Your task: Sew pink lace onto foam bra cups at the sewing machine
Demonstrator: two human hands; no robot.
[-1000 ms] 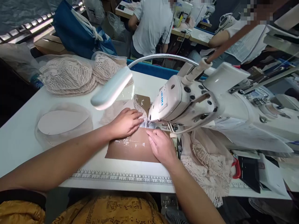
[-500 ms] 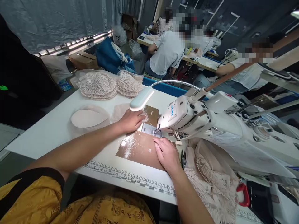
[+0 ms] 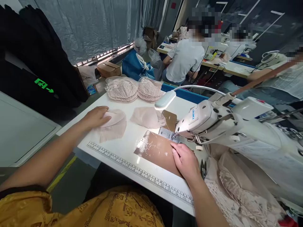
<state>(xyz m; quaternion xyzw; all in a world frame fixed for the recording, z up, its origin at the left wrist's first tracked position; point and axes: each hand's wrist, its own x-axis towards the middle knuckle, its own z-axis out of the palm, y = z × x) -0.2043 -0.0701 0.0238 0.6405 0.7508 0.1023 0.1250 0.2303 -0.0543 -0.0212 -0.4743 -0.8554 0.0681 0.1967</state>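
Observation:
My left hand [image 3: 96, 117] reaches to the left part of the white table, its thumb over a pale foam cup [image 3: 116, 117] and its fingers at the cup's far edge. Sheer beige mesh [image 3: 113, 134] lies around and under this cup. My right hand [image 3: 186, 159] rests on a brown taped sheet [image 3: 158, 151], index finger stretched toward the needle area, with nothing visible in it. Just beyond stands the white sewing machine [image 3: 201, 116], its metal needle plate [image 3: 165, 133] bare. A mesh and lace cup piece [image 3: 148, 117] lies left of the machine.
Stacked lace cups [image 3: 123, 90] sit at the table's far edge. A lamp [image 3: 165, 100] hangs over the work area. Small dark snips [image 3: 203, 169] and heaped lace fabric [image 3: 239, 186] lie right of my right hand. A printed ruler [image 3: 142, 175] borders the near edge. Co-workers sit beyond.
My left hand has left the lace piece beside the needle and moved left onto the foam cup with mesh. My right hand stays on the brown sheet. The view has turned left.

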